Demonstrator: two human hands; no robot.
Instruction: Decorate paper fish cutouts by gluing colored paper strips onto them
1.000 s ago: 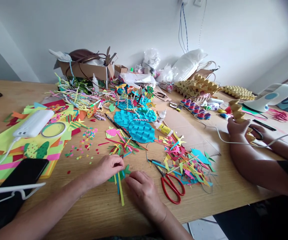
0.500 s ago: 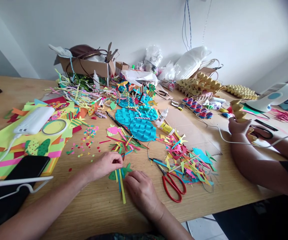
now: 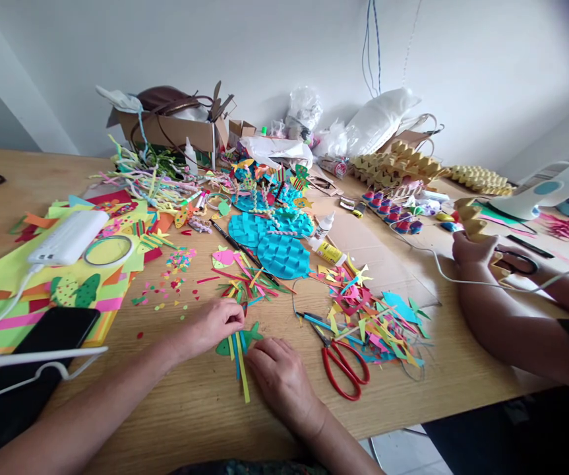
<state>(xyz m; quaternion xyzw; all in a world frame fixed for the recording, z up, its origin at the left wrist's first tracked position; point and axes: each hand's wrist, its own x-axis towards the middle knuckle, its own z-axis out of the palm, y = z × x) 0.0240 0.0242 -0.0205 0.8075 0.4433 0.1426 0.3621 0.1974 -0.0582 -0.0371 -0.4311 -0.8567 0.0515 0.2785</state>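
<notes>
A green paper fish point(image 3: 252, 336) lies on the wooden table point(image 3: 205, 409) in front of me, with yellow and blue paper strips point(image 3: 239, 366) laid across it. My left hand point(image 3: 212, 324) pinches the top ends of those strips with its fingers closed. My right hand point(image 3: 280, 377) rests curled on the table just right of the strips, beside the fish's tail. What its fingertips hold is hidden.
Red scissors point(image 3: 341, 369) lie right of my hand beside a heap of paper scraps point(image 3: 368, 316). Blue scaled paper discs point(image 3: 269, 244), a glue bottle point(image 3: 328, 252), a phone point(image 3: 47, 336) and coloured sheets point(image 3: 27, 290) surround me. Another person's hands point(image 3: 477, 254) hold a yellow egg-carton piece at right.
My view has tilted slightly. Both hands stay on the strips and fish, with the left fingers shifting a little at the strips' top ends.
</notes>
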